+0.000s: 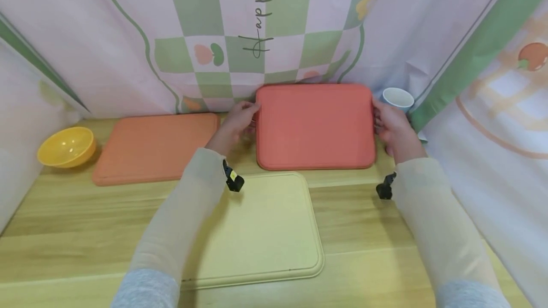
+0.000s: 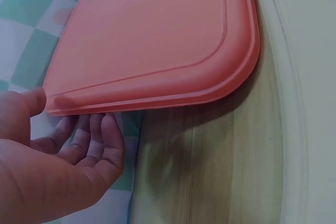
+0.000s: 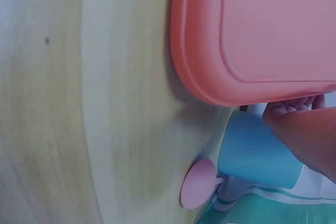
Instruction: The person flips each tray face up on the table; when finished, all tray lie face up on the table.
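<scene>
A red rectangular tray [image 1: 316, 127] with rounded corners is held at its two short ends, near the back of the table. At its left end my left hand [image 1: 239, 120] grips the edge; the left wrist view shows the thumb above the rim and the fingers curled beneath. My right hand [image 1: 394, 125] holds the opposite end, its fingers under the rim [image 3: 236, 95] in the right wrist view, where the thumb is hidden. Part of the rim stands off the wooden surface, with a shadow below. Just beyond the right hand stands a blue cup [image 3: 257, 150].
An orange tray [image 1: 158, 146] lies at the back left, next to a yellow bowl [image 1: 66, 149]. A pale yellow tray [image 1: 265, 232] lies in front, partly under the left forearm. Beside the cup is a pink round-ended object [image 3: 198, 184]. A checked curtain [image 1: 244, 23] hangs behind.
</scene>
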### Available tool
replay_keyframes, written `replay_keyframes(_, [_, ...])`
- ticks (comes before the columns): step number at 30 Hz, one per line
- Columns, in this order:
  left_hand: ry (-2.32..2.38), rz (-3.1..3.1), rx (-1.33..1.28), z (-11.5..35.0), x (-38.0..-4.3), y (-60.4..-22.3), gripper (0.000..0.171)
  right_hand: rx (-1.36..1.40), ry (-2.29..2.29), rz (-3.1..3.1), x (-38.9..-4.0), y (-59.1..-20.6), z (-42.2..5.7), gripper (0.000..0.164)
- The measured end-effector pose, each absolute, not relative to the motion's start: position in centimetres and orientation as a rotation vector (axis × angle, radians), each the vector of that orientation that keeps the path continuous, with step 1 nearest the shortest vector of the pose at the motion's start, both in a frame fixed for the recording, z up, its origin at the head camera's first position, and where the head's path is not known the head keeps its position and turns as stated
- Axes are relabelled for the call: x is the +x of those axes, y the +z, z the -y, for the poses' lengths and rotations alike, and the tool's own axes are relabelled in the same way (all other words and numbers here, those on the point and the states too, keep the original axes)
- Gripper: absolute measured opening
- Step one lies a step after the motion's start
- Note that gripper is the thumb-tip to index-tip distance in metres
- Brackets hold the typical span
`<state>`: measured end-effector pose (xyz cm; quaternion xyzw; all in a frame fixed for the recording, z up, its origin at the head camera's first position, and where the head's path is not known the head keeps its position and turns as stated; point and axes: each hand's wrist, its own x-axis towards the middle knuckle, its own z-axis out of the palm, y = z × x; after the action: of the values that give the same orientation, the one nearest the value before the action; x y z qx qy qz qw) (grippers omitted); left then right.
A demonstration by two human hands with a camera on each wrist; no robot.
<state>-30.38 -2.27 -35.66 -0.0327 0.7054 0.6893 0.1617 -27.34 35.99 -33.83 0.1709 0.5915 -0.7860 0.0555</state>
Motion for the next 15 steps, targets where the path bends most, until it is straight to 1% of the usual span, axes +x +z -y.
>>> replay_keyframes(3, [1.946, -2.041, -0.11, 2.3, -30.5, -35.4, 0.037, 0.522, -2.407, -1.737, -27.5, -33.6, -35.9, 0.036])
replay_keyframes(8, [1.975, -2.027, -0.147, 2.3, -30.7, -34.9, 0.046, 0.555, -2.45, -1.64, -27.9, -32.9, -35.5, 0.039])
replay_keyframes(12, [2.005, -2.03, -0.16, 2.3, -30.7, -34.5, 0.05, 0.557, -2.437, -1.587, -28.1, -32.2, -35.2, 0.038])
replay_keyframes(15, [2.009, -2.044, -0.14, 2.2, -30.7, -34.3, 0.048, 0.584, -2.418, -1.562, -28.1, -31.7, -35.2, 0.041])
